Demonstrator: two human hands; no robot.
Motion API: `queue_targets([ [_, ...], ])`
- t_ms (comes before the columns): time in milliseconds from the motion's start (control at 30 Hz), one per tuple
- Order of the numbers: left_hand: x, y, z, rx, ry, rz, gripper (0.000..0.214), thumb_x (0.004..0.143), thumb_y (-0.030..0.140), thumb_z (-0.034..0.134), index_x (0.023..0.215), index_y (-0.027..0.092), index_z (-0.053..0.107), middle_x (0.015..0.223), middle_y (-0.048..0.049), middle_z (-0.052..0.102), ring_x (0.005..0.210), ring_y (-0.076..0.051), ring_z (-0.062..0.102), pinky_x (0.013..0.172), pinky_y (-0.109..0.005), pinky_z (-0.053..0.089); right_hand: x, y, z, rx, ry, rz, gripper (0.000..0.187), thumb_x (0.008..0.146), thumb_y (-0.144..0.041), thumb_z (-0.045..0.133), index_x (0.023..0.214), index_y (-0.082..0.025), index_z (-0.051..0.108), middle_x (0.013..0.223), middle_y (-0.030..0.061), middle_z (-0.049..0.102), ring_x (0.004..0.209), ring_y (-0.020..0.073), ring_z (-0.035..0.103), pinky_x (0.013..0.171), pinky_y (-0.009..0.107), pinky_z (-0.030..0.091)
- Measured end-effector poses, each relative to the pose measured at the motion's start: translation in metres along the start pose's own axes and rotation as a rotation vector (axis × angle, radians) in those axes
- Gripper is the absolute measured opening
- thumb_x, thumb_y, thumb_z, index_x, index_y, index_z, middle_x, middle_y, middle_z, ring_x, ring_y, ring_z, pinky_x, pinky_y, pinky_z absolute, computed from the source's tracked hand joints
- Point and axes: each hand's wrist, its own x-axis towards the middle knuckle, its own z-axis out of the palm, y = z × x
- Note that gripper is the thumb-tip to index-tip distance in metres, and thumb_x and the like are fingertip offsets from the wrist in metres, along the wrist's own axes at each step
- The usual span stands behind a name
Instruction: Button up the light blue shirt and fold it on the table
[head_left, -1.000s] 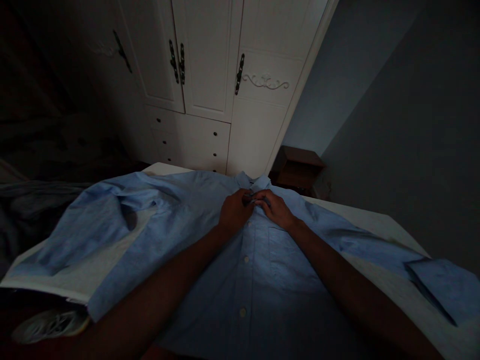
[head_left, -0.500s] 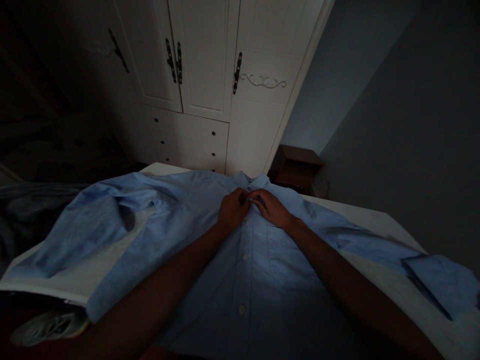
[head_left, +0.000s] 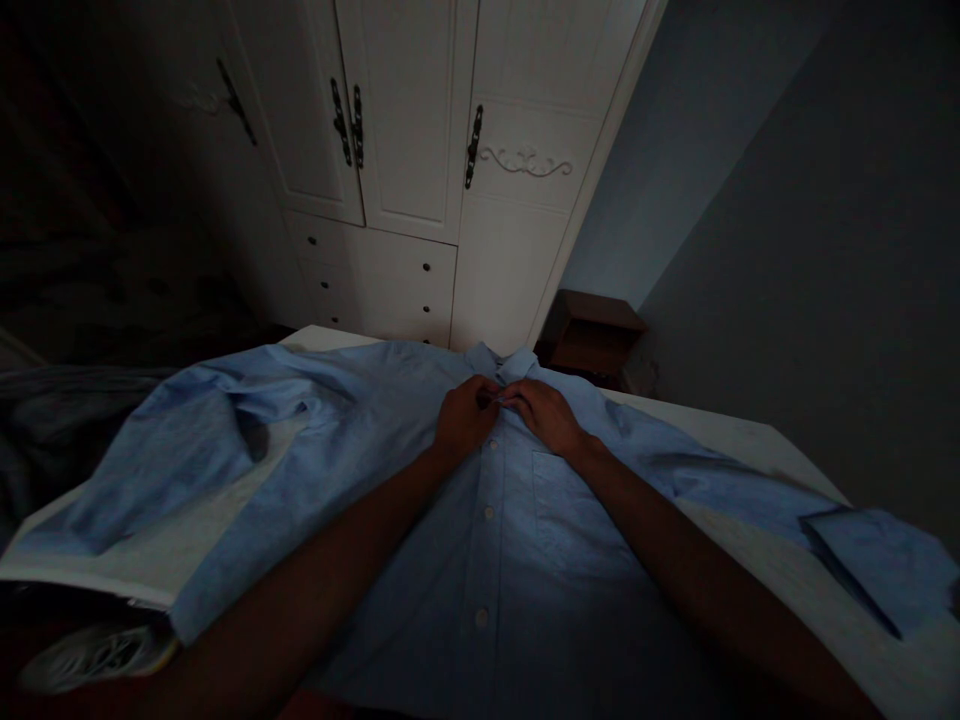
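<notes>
A light blue button-up shirt (head_left: 517,560) lies front up on a white table (head_left: 757,445), sleeves spread left and right, collar (head_left: 517,362) at the far side. My left hand (head_left: 463,422) and my right hand (head_left: 547,415) meet just below the collar. Both pinch the shirt's front placket near its top button, fingertips touching. The lower buttons (head_left: 488,513) look fastened. A chest pocket (head_left: 570,495) sits under my right wrist.
A white wardrobe (head_left: 420,150) with dark handles and small drawers stands beyond the table. A brown wooden stand (head_left: 596,335) sits at its right, by a grey wall. Dark bedding (head_left: 60,410) lies to the left. The room is dim.
Both hands have crept slightly up the placket toward the collar, and stay pinched together. The shirt has barely shifted.
</notes>
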Motion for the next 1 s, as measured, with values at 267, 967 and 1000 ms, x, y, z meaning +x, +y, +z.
queue_targets([
  [267,-0.001,0.003,-0.002,0.013,0.011,-0.026,0.019,0.074,0.009,0.061,0.091,0.019,0.063,0.089,-0.0014,0.072,0.081,-0.015,0.068,0.079,-0.027,0.053,0.002,-0.003,-0.001,-0.046,-0.059,0.013,0.012,0.096,-0.027,0.050,0.093,-0.021,0.061,0.087,0.0073,0.068,0.082,0.0223,0.064,0.077,0.038,0.052],
  [967,-0.010,0.016,-0.007,0.400,-0.071,0.155,0.022,0.084,0.016,0.053,0.104,0.022,0.062,0.100,-0.0043,0.071,0.095,-0.020,0.064,0.089,-0.033,0.049,-0.002,-0.004,-0.010,-0.102,0.048,-0.044,0.012,0.090,-0.025,0.055,0.101,-0.024,0.060,0.086,0.0054,0.069,0.079,0.0221,0.065,0.074,0.038,0.053],
  [1000,-0.010,0.016,-0.007,0.417,-0.073,0.163,0.023,0.085,0.016,0.052,0.105,0.021,0.062,0.100,-0.0047,0.071,0.095,-0.020,0.064,0.089,-0.033,0.049,-0.002,-0.004,-0.010,-0.106,0.051,-0.048,0.012,0.090,-0.025,0.055,0.101,-0.024,0.060,0.086,0.0056,0.069,0.079,0.0223,0.065,0.074,0.038,0.053],
])
